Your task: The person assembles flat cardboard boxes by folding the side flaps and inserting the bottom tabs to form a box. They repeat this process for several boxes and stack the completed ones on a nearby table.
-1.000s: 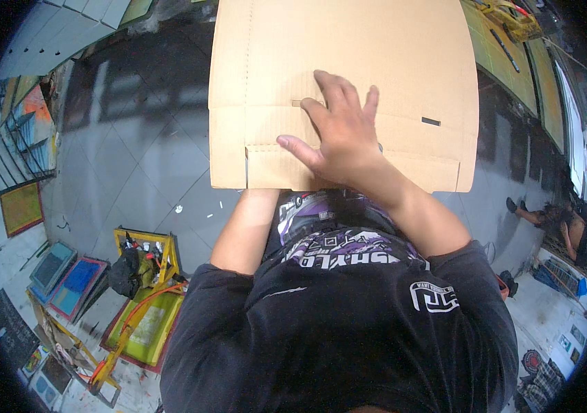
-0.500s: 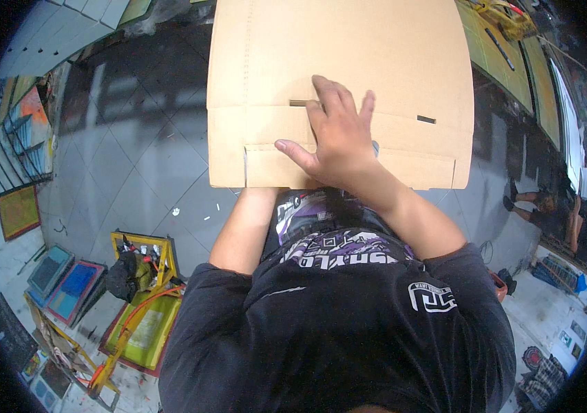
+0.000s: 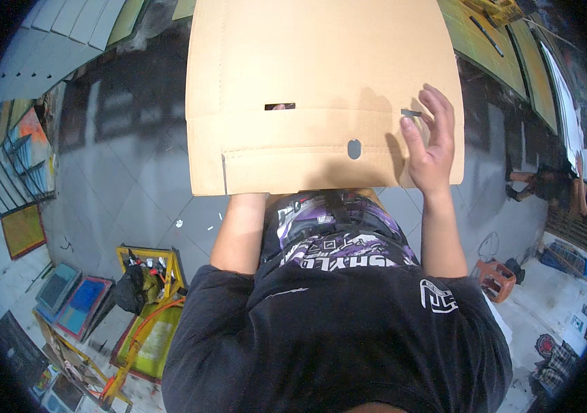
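Observation:
A large flat sheet of tan cardboard [image 3: 321, 62] is held out in front of me, with crease lines, two narrow slots and a round-ended hole near its close edge. My left hand goes in under that edge; the sheet hides most of it, and one fingertip of my left hand [image 3: 280, 107] shows through the left slot. Above the right part of the sheet is my right hand [image 3: 432, 148], open, its fingers curved and apart. Its thumb is by the right slot. I cannot tell whether it touches the cardboard.
Yellow-framed panels [image 3: 483, 55] lie at the far right, a dark pen-like stick [image 3: 487, 36] on one. Grey tiled floor [image 3: 128, 158] stretches below. At the left stand a yellow metal frame [image 3: 176, 265] and several coloured screens [image 3: 85, 303]. An orange plastic stool [image 3: 496, 279] is at right; another person is beyond.
My right hand has moved right, from the middle of the cardboard toward its right side, uncovering the hole. The sheet has shifted left, and a left fingertip now shows in the left slot.

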